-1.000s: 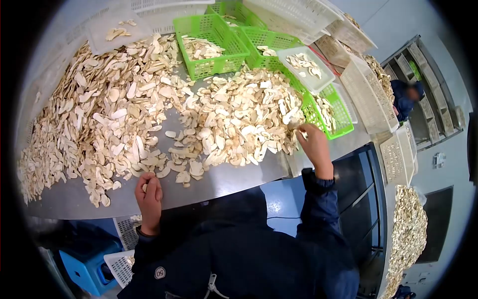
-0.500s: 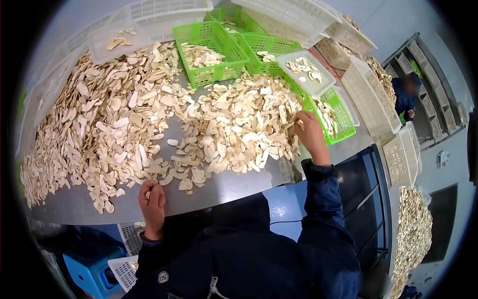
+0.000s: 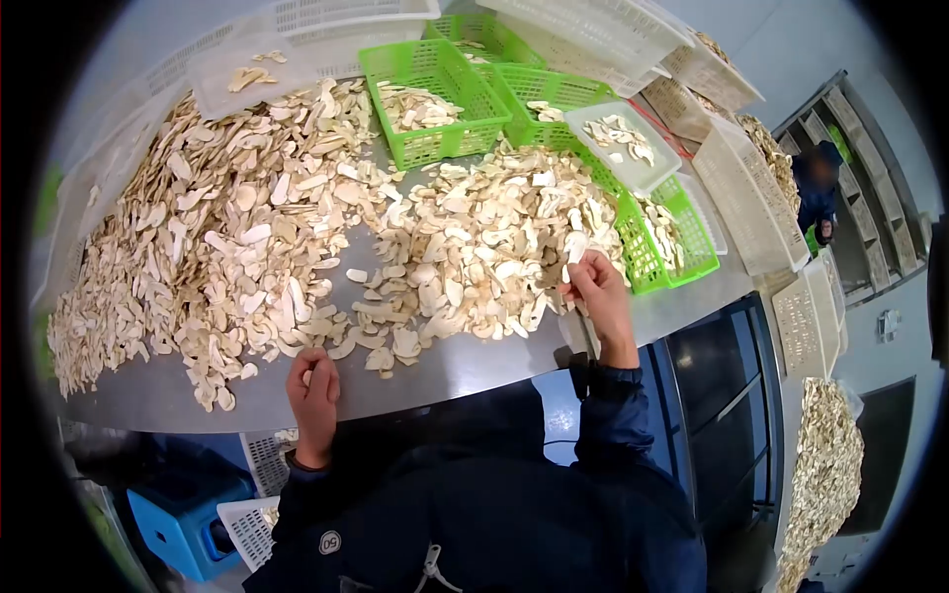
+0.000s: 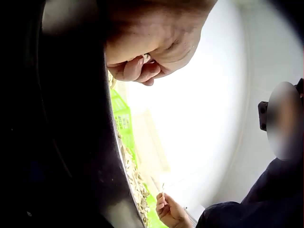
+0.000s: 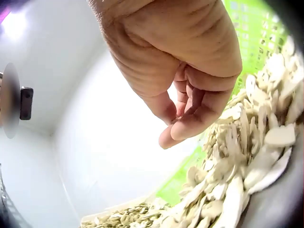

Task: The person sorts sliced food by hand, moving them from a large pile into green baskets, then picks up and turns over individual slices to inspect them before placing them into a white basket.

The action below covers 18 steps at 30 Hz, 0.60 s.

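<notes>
Pale dried slices, looking like mushroom, lie in a broad heap [image 3: 237, 217] on the left and a smaller heap [image 3: 494, 237] in the middle of the metal table. Over the smaller heap's near right edge, my right hand [image 3: 603, 301] pinches a white slice [image 3: 574, 245] between thumb and fingertips; in the right wrist view the fingers of the right hand [image 5: 180, 71] mostly hide it. At the table's front edge my left hand [image 3: 314, 405] is curled, and the left wrist view shows a small pale piece [image 4: 146, 58] between the fingers of the left hand [image 4: 152, 42].
Green baskets [image 3: 450, 143] holding some slices stand behind the smaller heap, with another [image 3: 682, 267] on its right. A translucent tray [image 3: 647, 176] rests across them. White crates [image 3: 746, 212] line the back and right. A blue stool [image 3: 178, 534] stands lower left; another person [image 3: 819, 188] is far right.
My right hand has shifted left and nearer along the smaller heap's right edge, and a white slice now shows above its fingertips. My left hand stays curled at the table's front edge.
</notes>
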### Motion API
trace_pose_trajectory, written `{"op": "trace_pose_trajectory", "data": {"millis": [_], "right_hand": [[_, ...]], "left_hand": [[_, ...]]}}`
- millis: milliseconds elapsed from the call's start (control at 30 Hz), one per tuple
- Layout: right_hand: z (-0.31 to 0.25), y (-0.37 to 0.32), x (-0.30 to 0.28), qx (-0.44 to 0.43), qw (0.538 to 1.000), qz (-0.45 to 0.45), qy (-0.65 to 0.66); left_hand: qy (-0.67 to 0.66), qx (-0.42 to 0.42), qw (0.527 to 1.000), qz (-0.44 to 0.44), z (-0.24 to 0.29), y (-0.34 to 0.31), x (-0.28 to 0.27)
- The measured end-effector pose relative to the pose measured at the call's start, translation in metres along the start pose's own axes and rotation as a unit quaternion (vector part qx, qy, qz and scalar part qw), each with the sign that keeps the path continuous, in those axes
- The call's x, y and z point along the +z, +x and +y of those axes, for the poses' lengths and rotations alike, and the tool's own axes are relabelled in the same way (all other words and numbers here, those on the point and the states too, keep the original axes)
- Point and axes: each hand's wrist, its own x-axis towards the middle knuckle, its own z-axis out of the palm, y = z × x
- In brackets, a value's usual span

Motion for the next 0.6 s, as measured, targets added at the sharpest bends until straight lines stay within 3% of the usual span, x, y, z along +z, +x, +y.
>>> {"op": "trace_pose_trajectory", "data": {"millis": [167, 267, 400, 433, 533, 600], "right_hand": [[0.015, -0.011, 0.025, 0.013, 1.0, -0.02, 0.019], [0.014, -0.016, 0.037, 0.013, 0.999, 0.019, -0.048], [0.014, -0.004, 0.032, -0.057, 0.992, 0.033, -0.105], [0.014, -0.001, 0.033, -0.09, 0.992, 0.051, -0.078], [0.0, 0.002, 0.04, -0.168, 0.966, 0.116, -0.162], [-0.001, 0.0, 0.045, -0.149, 0.972, 0.079, -0.163]], "left_hand": [[0.021, 0.002, 1.0, -0.012, -0.003, 0.0, -0.003], [0.01, 0.001, 1.0, 0.005, 0.002, -0.002, 0.002], [0.008, 0.009, 1.0, -0.009, -0.002, -0.001, -0.003], [0.003, 0.009, 1.0, -0.008, -0.001, -0.001, -0.002], [-0.002, 0.006, 1.0, -0.009, -0.003, 0.0, -0.005], [-0.006, 0.009, 1.0, -0.011, -0.006, 0.001, -0.008]]}}
